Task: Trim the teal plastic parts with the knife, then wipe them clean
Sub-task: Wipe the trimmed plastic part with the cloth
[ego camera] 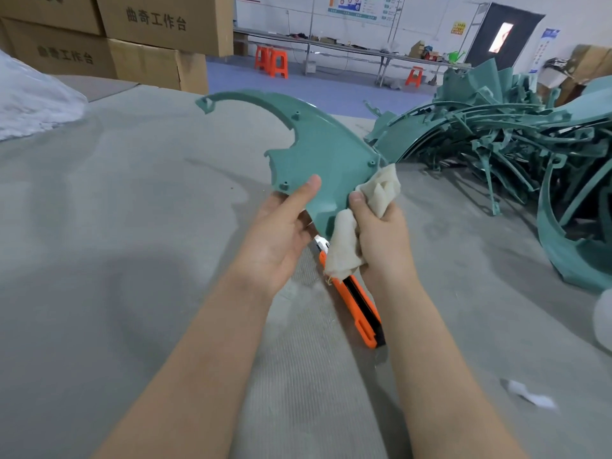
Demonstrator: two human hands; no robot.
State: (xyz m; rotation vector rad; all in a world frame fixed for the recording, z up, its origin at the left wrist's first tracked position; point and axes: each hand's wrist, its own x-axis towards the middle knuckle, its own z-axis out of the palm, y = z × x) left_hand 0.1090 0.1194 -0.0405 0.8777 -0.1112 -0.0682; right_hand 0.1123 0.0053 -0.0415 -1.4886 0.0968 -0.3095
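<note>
The left hand [281,233] holds a flat, curved teal plastic part [318,144] up above the tabletop [132,193], which is covered in a grey, felt-like fabric. Its thumb lies along the near face of the part by the lower edge, and its fingers go behind the part (the head camera cannot see them). The part tapers into a long arched arm that ends in a small hooked tab at the upper left. Small round bosses show on its face.

The right hand [381,236] grips a crumpled cream cloth [377,190], with its fingers curled round the bundle. Its thumb presses the cloth against the right edge of the teal plastic part. A loose end of the cloth hangs down between the two hands.

Below the hands, an orange and black utility knife [359,309] lies on the tabletop. Its metal tip points away from the person and is partly hidden behind the hanging cloth.

To the right, a tangled pile of teal plastic pieces [490,134] rests on the tabletop, beyond the held part. A small white scrap [533,398] lies near the right forearm. Brown cardboard boxes [159,34] printed with dark characters are stacked at the far left. Orange plastic stools [273,62] stand on the blue floor beyond.
</note>
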